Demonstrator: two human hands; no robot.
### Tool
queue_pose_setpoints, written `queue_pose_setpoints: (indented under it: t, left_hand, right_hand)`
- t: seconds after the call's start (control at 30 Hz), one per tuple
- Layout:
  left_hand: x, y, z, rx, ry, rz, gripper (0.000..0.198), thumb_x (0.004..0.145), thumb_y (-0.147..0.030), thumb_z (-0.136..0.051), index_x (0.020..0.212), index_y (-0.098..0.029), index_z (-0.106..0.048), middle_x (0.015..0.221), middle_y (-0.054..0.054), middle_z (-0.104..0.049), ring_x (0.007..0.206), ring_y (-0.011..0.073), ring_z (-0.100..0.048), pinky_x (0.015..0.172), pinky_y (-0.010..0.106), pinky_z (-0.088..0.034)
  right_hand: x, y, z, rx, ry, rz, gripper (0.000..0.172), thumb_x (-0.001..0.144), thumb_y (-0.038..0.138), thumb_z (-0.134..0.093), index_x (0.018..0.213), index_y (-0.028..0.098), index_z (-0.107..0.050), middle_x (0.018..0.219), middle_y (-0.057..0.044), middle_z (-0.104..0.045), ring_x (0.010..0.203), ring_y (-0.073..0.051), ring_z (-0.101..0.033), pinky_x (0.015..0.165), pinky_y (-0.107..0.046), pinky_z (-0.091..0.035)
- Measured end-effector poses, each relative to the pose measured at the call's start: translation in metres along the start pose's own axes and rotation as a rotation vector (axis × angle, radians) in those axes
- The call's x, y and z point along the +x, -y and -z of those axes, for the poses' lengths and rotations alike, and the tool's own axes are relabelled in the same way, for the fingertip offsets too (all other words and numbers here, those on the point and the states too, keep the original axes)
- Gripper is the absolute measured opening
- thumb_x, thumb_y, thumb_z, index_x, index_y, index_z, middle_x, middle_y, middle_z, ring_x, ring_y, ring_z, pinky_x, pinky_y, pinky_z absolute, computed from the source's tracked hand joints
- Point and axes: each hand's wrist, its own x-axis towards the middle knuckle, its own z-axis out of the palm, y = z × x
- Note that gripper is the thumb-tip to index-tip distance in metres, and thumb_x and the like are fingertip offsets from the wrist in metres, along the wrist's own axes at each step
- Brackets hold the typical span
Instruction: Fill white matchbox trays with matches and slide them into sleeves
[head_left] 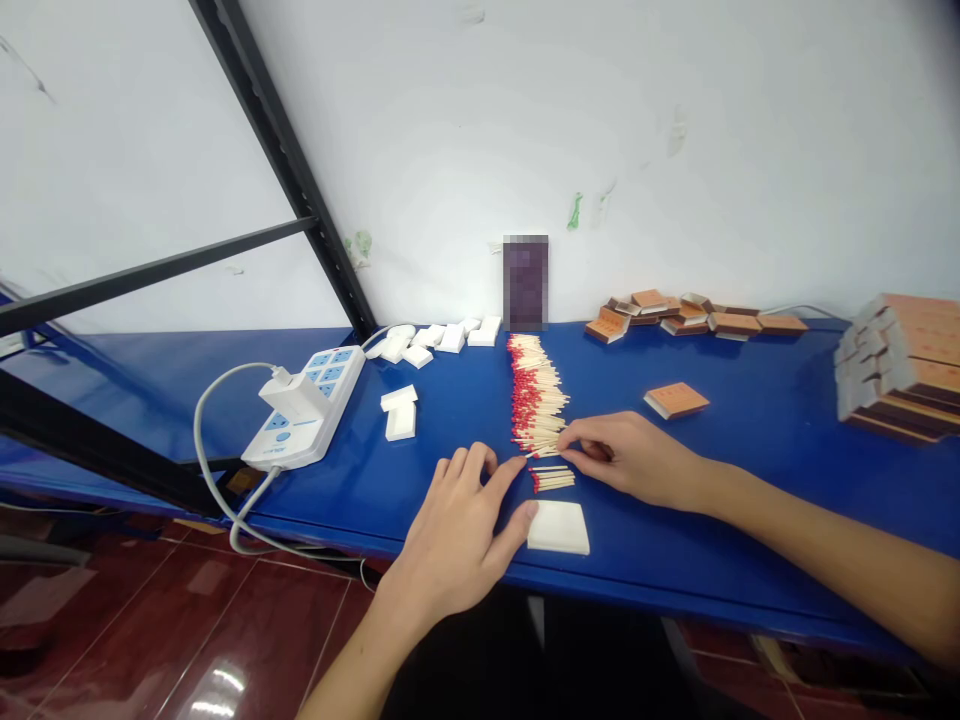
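A long row of red-tipped matches lies on the blue table. My right hand rests at the near end of the row, its fingers pinched on a few matches. A small separate bunch of matches lies just below it. My left hand lies flat on the table with fingers spread, the forefinger pointing at the match tips and the thumb touching a white inner matchbox tray.
A white power strip with a plugged adapter and cable sits at the left. White trays lie near it and along the wall. Orange matchbox sleeves lie singly, in a heap and stacked at right. Black metal frame at left.
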Motion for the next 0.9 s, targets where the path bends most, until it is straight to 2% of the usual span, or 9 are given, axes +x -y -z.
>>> queue_pose_setpoints:
  t: [0.23, 0.63, 0.9]
  left_hand:
    - [-0.0006, -0.0004, 0.0003, -0.003, -0.011, 0.004, 0.042, 0.105, -0.043, -0.038, 0.141, -0.025, -0.048, 0.113, 0.008, -0.049, 0.102, 0.0268, -0.049, 0.095, 0.049, -0.041]
    - [-0.0005, -0.0002, -0.0004, -0.015, -0.007, 0.008, 0.041, 0.105, -0.042, -0.039, 0.14, -0.025, -0.05, 0.114, 0.008, -0.05, 0.105, 0.0276, -0.049, 0.096, 0.049, -0.041]
    - [-0.0005, -0.0002, 0.0, -0.012, -0.002, 0.001, 0.041, 0.105, -0.042, -0.038, 0.141, -0.024, -0.049, 0.113, 0.008, -0.049, 0.103, 0.0267, -0.048, 0.094, 0.048, -0.04]
  right_hand:
    - [-0.0003, 0.0016, 0.0014, -0.015, 0.002, 0.009, 0.021, 0.095, 0.028, -0.053, 0.101, 0.02, -0.071, 0.061, 0.003, -0.055, 0.053, -0.012, -0.049, 0.056, -0.023, -0.035]
    - [-0.0004, 0.0007, -0.0003, -0.05, 0.032, -0.009, 0.01, 0.092, 0.022, -0.054, 0.091, 0.021, -0.063, 0.06, 0.005, -0.052, 0.053, -0.012, -0.048, 0.055, -0.023, -0.031]
    - [-0.0002, 0.0007, 0.0, -0.03, 0.044, -0.019, 0.01, 0.094, 0.024, -0.053, 0.091, 0.021, -0.061, 0.06, 0.006, -0.05, 0.053, -0.011, -0.048, 0.055, -0.023, -0.032]
